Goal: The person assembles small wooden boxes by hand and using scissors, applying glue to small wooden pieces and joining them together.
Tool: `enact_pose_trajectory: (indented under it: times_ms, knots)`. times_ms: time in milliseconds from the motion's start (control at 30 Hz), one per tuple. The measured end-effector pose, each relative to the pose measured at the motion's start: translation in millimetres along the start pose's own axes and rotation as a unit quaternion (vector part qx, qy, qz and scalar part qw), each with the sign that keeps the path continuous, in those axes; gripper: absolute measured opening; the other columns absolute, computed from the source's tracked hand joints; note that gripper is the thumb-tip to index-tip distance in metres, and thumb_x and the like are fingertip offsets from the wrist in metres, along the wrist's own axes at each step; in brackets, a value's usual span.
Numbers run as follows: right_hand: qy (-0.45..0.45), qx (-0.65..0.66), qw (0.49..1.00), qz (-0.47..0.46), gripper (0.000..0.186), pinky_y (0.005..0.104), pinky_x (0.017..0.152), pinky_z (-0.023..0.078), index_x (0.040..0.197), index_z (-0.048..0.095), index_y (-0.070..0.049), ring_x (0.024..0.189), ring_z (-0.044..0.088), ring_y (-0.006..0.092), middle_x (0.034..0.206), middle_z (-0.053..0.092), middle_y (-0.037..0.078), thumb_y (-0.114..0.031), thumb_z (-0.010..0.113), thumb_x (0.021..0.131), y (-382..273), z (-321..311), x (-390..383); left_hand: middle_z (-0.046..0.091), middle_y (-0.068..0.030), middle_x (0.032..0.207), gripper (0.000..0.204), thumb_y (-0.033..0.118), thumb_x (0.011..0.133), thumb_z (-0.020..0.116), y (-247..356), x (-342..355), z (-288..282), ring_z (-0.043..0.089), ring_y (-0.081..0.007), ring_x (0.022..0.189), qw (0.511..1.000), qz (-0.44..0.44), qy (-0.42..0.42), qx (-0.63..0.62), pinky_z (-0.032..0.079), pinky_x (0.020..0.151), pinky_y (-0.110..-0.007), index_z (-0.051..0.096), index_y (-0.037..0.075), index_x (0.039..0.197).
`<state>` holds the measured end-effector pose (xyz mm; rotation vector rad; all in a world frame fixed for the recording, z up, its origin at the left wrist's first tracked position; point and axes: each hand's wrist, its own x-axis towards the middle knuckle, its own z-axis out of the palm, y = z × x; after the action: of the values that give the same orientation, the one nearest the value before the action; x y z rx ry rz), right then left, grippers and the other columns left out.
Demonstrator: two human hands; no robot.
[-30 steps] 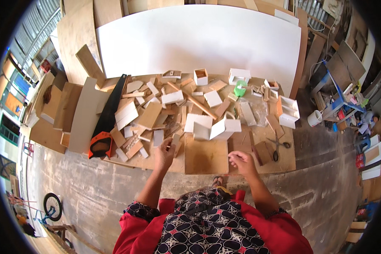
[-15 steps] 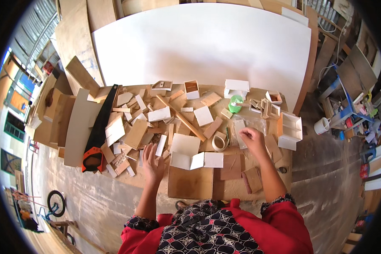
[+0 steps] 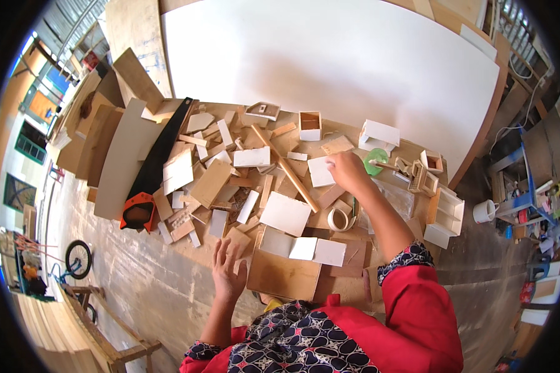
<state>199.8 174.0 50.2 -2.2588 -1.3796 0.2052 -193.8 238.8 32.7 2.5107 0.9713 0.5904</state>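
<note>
My right hand reaches over the middle of the bench, its fingers curled together at the right edge of a white square piece; the fingertips are partly hidden. My left hand, open with fingers spread, hovers left of an open wooden box at the bench's near edge and holds nothing. Along that box's far side are a white panel and several small white pieces, among them a rectangular one. A roll of tape lies just left of my right forearm.
Wood offcuts crowd the left of the bench, beside a handsaw with an orange handle. A long wooden strip crosses the middle. A green cup and a white compartmented box stand right. Behind is a large white board.
My right hand has gone from the bench's right side leftward and farther away, to the white square piece. My left hand has drawn back toward me. The whole view has shifted and turned.
</note>
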Motion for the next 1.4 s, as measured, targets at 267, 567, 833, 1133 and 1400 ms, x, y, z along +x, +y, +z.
enact_pose_trajectory:
  times_ms: [267, 567, 833, 1133, 1400]
  knots:
    - [0.007, 0.008, 0.996, -0.088, 0.018, 0.0456, 0.074, 0.050, 0.090, 0.068, -0.001, 0.083, 0.063, 0.0373, 0.088, 0.065, 0.022, -0.015, 0.056, 0.086, -24, 46, 74, 0.048, -0.0165, 0.134, 0.049, 0.007, 0.073, 0.066, -1, -7, 2, 0.040, -0.0398, 0.129, 0.999, -0.026, -0.028, -0.018, 0.039, 0.103, -0.046, 0.059, 0.011, 0.121]
    - [-0.020, -0.084, 0.996, 0.025, 0.026, 0.0437, 0.078, 0.051, 0.091, 0.065, 0.001, 0.088, 0.063, 0.0367, 0.088, 0.065, 0.019, -0.024, 0.063, 0.086, -38, 75, 95, 0.047, -0.0169, 0.136, 0.051, 0.007, 0.072, 0.065, -2, -4, -4, 0.039, -0.0391, 0.130, 0.999, -0.004, -0.049, -0.005, 0.038, 0.104, -0.044, 0.058, 0.009, 0.123]
    - [0.034, 0.064, 0.994, -0.081, 0.029, 0.0384, 0.066, 0.050, 0.091, 0.053, -0.007, 0.073, 0.064, 0.0278, 0.081, 0.064, 0.010, -0.010, 0.073, 0.070, -21, 68, 87, 0.046, -0.0164, 0.137, 0.052, 0.008, 0.072, 0.065, -3, -7, -5, 0.038, -0.0386, 0.131, 0.999, -0.003, -0.045, -0.012, 0.037, 0.105, -0.045, 0.057, 0.009, 0.124]
    - [0.095, 0.180, 0.975, -0.087, 0.028, 0.0321, 0.064, 0.051, 0.094, 0.063, -0.004, 0.071, 0.064, 0.0206, 0.083, 0.065, 0.010, -0.011, 0.073, 0.068, -17, 25, 29, 0.045, -0.0160, 0.137, 0.055, 0.005, 0.070, 0.065, -11, -9, 0, 0.038, -0.0388, 0.131, 0.999, 0.011, -0.036, -0.019, 0.036, 0.106, -0.045, 0.056, 0.009, 0.124]
    - [0.141, 0.251, 0.958, 0.008, 0.027, 0.0253, 0.062, 0.048, 0.096, 0.066, -0.002, 0.068, 0.058, 0.0104, 0.081, 0.063, 0.003, -0.008, 0.073, 0.071, -12, -16, -88, 0.047, -0.0154, 0.136, 0.054, 0.004, 0.069, 0.065, -13, -10, 3, 0.041, -0.0380, 0.128, 0.999, 0.026, -0.015, -0.010, 0.037, 0.105, -0.045, 0.058, 0.009, 0.122]
